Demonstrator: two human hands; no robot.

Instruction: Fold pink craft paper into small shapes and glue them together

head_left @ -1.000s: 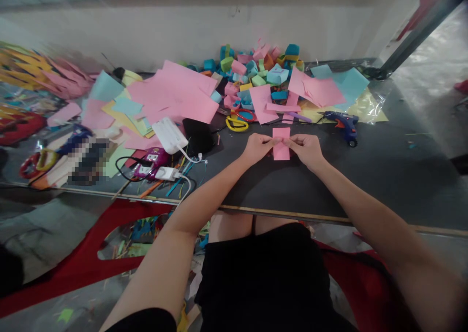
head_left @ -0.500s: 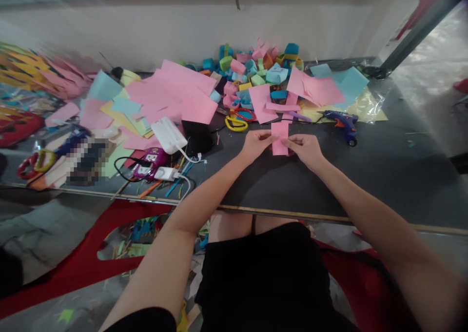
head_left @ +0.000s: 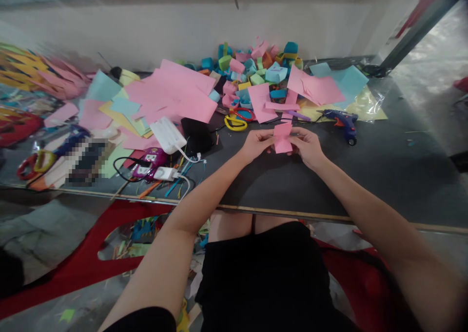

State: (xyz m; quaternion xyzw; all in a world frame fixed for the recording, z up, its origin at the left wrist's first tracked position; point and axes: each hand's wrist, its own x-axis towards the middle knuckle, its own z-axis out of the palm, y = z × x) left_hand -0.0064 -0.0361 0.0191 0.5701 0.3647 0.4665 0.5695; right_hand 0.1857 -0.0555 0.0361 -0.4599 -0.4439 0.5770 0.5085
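Note:
Between my two hands, above the dark tabletop, is a small rectangular piece of pink paper, with a crease or bend across its upper part. My left hand pinches its left edge, thumb in front. From the other side my right hand grips the right edge, thumb on the paper's face and fingers partly behind it. Just beyond the hands lie scissors with red and yellow handles, and a narrow pink strip. A blue glue gun rests to the right of my right hand.
Pink sheets spread over the back left. Small folded paper boxes are heaped against the wall. A purple power strip, a white adapter and cables lie left of my left arm. A wooden edge borders the table front.
The pink paper has shifted slightly right and now shows a bend near its top, where it looked flat before. My right hand has moved a little, its thumb now on the paper's right edge.

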